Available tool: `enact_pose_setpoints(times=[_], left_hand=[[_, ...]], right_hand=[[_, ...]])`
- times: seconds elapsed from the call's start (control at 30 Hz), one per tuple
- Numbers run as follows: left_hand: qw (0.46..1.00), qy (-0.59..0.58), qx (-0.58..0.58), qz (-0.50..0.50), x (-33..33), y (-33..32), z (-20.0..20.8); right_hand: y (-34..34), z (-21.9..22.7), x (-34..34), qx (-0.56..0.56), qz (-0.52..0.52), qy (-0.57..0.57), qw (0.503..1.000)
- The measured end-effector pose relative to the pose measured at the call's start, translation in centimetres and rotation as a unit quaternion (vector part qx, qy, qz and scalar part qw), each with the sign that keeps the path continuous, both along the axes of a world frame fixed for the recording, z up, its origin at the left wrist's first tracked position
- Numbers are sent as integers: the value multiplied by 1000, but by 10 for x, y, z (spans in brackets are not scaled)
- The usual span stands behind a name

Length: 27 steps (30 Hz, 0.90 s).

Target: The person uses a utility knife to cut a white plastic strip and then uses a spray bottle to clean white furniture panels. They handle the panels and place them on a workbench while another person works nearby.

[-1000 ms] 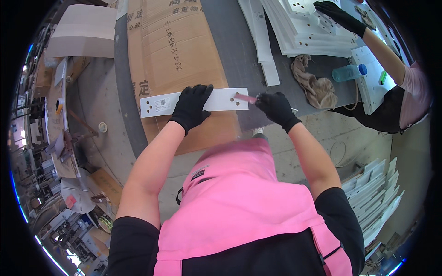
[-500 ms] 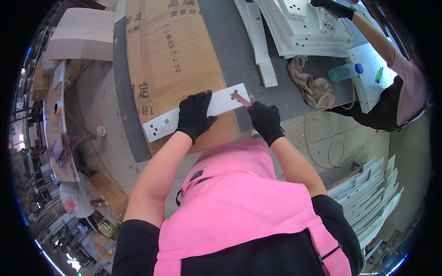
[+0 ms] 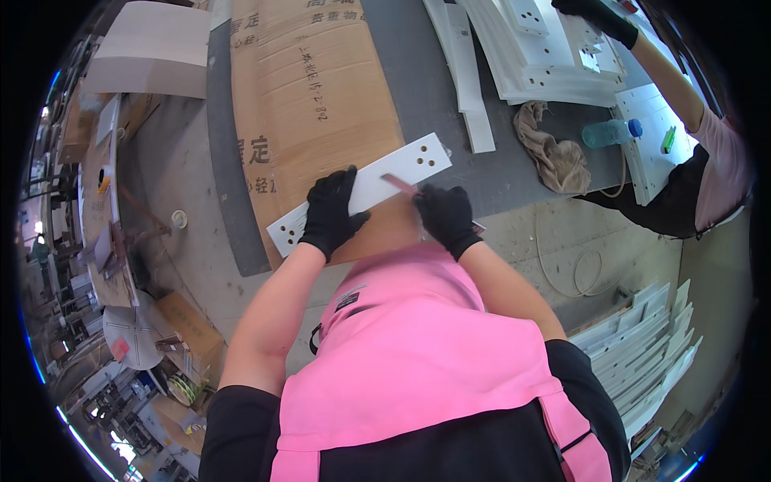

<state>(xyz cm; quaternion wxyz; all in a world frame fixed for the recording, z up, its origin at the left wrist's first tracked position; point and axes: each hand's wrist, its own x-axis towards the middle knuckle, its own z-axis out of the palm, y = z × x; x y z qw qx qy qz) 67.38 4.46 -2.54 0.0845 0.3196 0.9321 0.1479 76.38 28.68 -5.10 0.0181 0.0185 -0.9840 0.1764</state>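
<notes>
A long white board (image 3: 376, 186) with small round holes near both ends lies slantwise over a flat cardboard piece (image 3: 321, 88) on the dark table. My left hand (image 3: 331, 210), in a black glove, grips the board left of its middle, thumb apart from the fingers. My gloved right hand (image 3: 446, 213) is closed round a thin flat reddish tool (image 3: 399, 184); its exact kind cannot be made out. The tool's tip is over the board's near half, left of the right-end holes. Whether it touches the surface is unclear.
White boards (image 3: 534, 76) are stacked at the far right, beside a crumpled cloth (image 3: 552, 153) and a blue-capped bottle (image 3: 609, 133). A co-worker's gloved hand (image 3: 598, 18) reaches over the stack. More white panels (image 3: 638, 345) stand at the lower right; a hose (image 3: 590, 281) lies on the floor.
The reddish tool and my right hand have moved left, from the right-end holes towards the board's middle. The board is tilted more, its right end farther away. My left hand stays on it.
</notes>
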Motion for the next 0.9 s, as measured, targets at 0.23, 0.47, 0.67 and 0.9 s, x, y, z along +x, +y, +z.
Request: enact_pose_setpoints(times=[0.23, 0.47, 0.67, 0.9], left_hand=[[991, -111, 54, 48, -30, -54, 4], [961, -217, 119, 124, -43, -76, -14], [995, -67, 62, -29, 0, -81, -3], [997, -19, 69, 10, 22, -44, -11]], right_hand=[[21, 9, -14, 10, -92, -20, 995], [-47, -13, -13, 72, 125, 70, 987], [-13, -8, -10, -117, 14, 3, 993], [46, -3, 7, -86, -42, -21, 995]])
